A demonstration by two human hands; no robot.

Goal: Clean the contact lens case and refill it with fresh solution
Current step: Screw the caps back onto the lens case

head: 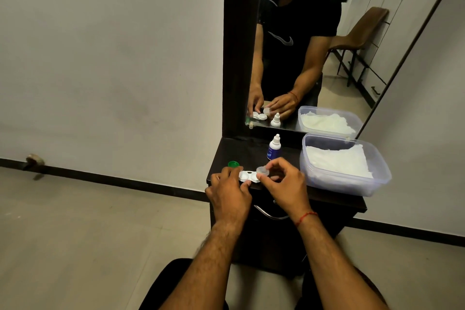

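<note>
A white contact lens case (247,175) lies on the dark dresser top (251,151), both wells uncovered. My left hand (227,191) pins its left end with thumb and fingers. My right hand (281,182) pinches a clear round cap (263,170), tilted just above the right well. A green cap (233,164) rests on the top behind my left fingers. A small white solution bottle (273,146) with a blue label stands upright behind the case, capped.
A clear plastic tub (352,184) holding white tissue sits at the right of the top. A tall mirror (314,45) stands behind. A drawer handle (269,214) is below the front edge. Bare floor lies to the left.
</note>
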